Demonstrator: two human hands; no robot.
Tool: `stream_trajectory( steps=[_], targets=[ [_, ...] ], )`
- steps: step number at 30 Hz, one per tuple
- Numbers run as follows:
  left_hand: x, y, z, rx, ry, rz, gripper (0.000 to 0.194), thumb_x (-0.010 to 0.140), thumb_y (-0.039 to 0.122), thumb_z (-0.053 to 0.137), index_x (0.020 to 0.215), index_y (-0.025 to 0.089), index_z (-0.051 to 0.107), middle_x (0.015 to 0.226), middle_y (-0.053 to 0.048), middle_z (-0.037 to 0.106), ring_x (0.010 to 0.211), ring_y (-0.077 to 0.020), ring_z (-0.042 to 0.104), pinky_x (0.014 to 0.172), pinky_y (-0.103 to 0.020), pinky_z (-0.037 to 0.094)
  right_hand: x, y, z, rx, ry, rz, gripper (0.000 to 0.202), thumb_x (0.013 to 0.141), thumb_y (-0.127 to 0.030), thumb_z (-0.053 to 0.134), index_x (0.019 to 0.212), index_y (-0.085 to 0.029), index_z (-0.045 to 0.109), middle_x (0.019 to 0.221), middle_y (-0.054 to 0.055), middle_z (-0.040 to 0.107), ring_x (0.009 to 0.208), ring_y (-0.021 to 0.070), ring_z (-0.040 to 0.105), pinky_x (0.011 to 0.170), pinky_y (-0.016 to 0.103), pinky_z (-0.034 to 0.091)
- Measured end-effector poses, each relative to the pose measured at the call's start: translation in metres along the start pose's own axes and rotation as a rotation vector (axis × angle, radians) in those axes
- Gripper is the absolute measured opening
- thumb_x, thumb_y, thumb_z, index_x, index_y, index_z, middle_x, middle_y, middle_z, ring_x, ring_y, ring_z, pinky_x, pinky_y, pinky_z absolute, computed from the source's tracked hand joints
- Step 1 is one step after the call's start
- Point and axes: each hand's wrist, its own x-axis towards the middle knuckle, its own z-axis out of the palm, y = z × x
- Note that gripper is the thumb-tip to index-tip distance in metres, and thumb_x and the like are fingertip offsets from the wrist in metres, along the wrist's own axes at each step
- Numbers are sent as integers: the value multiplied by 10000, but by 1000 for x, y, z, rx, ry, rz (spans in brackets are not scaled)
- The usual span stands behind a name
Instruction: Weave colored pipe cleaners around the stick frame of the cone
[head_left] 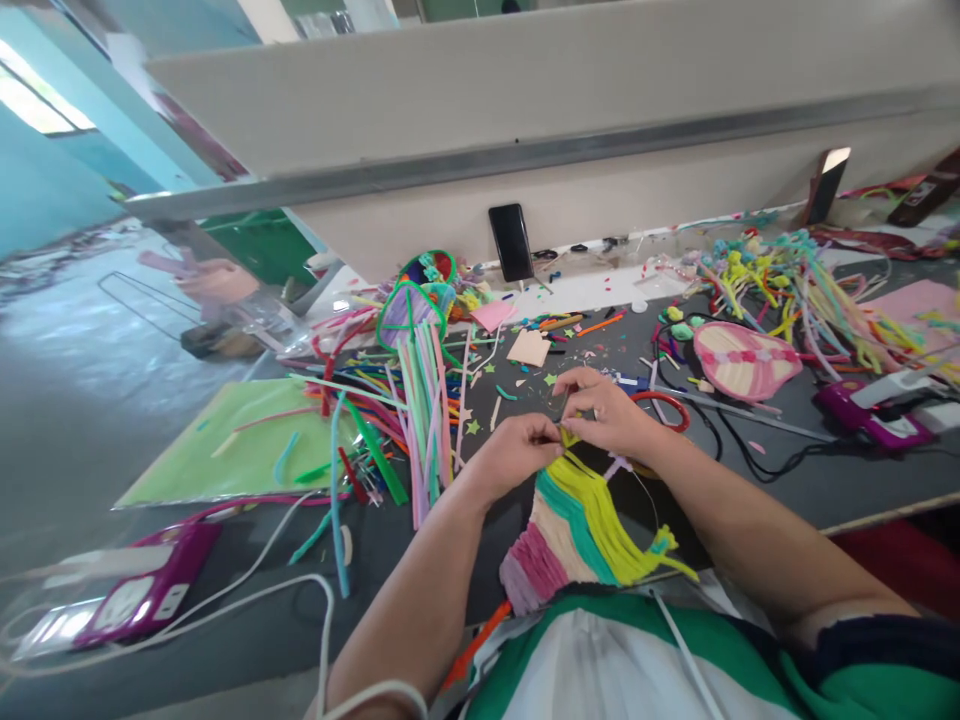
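Note:
A striped piece of fuzzy stems [574, 525], in mauve, pink, cream, teal and yellow-green, lies at the table's front edge against the person's clothing. My left hand [520, 452] pinches the yellow stems at the piece's upper end. Close beside it, my right hand [604, 412] has its thumb and fingers pressed together on the same yellow end. The fingertips almost meet and hide most of what is between them. Loose yellow-green ends hang out at the piece's lower right.
Bundled pastel stems [426, 410] and a green sheet [247, 440] lie left. A black phone [511, 243] leans on the partition. A pink striped oval piece [742, 360], purple power strips [874, 412] and cables lie right. Another purple strip [150, 585] is front left.

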Motion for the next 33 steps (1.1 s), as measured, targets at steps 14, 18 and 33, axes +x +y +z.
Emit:
stream_trajectory(
  steps=[14,18,33],
  targets=[
    [-4,-5,18,33,131,-53,235,738,375,646,788,154,582,647,30,540,631,-125,479,573,-231,359,1,13,-15,299,-79,173,97,771,-245,643,723,-174,688,950,64,630,854,160,599,763,295,456],
    [-5,4,8,-108,100,-50,252,715,370,686,802,158,581,678,26,577,643,-126,519,594,-234,394,1,18,-25,213,-41,116,63,769,-214,654,749,-184,706,1027,78,612,946,183,598,852,340,444],
    [1,9,6,-573,173,71,305,650,308,796,861,132,664,735,-11,665,652,-105,580,672,-232,454,-6,-13,-16,-471,149,-102,131,871,-226,554,887,-227,685,940,58,653,932,219,529,875,408,354]
  ],
)
